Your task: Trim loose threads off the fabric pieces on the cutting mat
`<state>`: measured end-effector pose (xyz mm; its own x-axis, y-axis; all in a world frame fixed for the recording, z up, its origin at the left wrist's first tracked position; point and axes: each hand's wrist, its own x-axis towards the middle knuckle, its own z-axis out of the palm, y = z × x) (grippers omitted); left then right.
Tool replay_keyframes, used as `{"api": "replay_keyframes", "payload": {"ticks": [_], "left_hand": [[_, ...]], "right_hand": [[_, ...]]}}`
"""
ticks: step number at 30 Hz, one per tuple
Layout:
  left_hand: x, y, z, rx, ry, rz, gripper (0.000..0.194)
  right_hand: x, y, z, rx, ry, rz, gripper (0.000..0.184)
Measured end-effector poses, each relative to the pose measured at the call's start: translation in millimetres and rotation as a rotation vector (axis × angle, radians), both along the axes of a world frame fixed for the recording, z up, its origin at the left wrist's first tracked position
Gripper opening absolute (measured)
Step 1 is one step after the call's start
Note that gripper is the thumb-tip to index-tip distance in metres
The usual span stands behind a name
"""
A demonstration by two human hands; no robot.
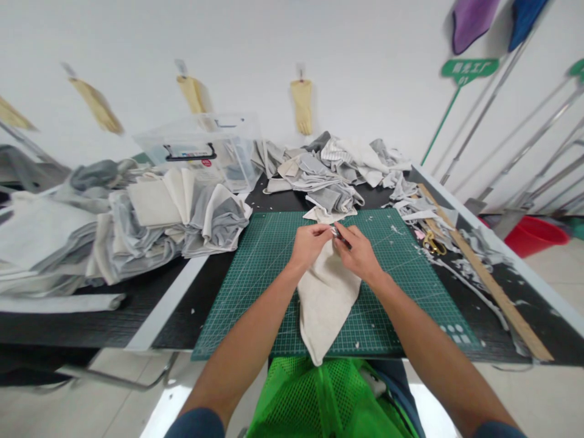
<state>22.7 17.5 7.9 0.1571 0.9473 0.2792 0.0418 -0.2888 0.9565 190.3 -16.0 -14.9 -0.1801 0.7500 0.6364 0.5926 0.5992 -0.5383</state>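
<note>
A cream cloth piece [331, 298] lies over the green cutting mat [262, 267], with one corner pointing to the near table edge. My left hand [311, 243] pinches the far end of this cloth. Close beside it, my right hand [358, 250] is closed around a small metal tool [336, 233], whose shiny end touches the cloth near my left fingertips. The fingers hide most of the tool, so its exact kind cannot be made out. Just beyond both hands, a pile of grey and cream cloth pieces [335, 198] reaches the mat's far edge.
Stacks of folded cloth [155, 207] fill the left side, before a clear plastic box [237, 155]. To the right lie gold-handled scissors [433, 244], a wooden ruler [488, 274] and fabric scraps [474, 261]. A red bucket [538, 236] stands on the floor. Yellow gloves [302, 106] hang on the wall.
</note>
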Motion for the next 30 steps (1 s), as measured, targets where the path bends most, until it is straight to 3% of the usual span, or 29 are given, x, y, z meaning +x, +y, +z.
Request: {"api": "replay_keyframes", "payload": {"ticks": [4, 10, 15, 22, 30], "left_hand": [[-0.3, 2.5, -3.2, -0.051, -0.086, -0.059, 0.021], [1.2, 1.3, -3.3, -0.069, -0.089, -0.016, 0.019], [4.3, -2.1, -1.3, -0.079, -0.131, -0.067, 0.021], [4.5, -1.7, 0.8, -0.047, -0.070, 0.050, 0.016], [3.9, -4.8, 5.6, 0.002, -0.040, 0.058, 0.013]], "right_hand": [[1.0, 1.4, -0.2, 0.011, 0.028, -0.016, 0.050], [4.5, 3.4, 0.7, -0.001, 0.026, -0.088, 0.050], [5.7, 3.5, 0.8, -0.004, 0.027, -0.107, 0.047], [0.3, -1.4, 3.4, -0.019, 0.116, -0.143, 0.045], [-6.9, -8.2, 10.8, 0.012, 0.154, -0.048, 0.036]]}}
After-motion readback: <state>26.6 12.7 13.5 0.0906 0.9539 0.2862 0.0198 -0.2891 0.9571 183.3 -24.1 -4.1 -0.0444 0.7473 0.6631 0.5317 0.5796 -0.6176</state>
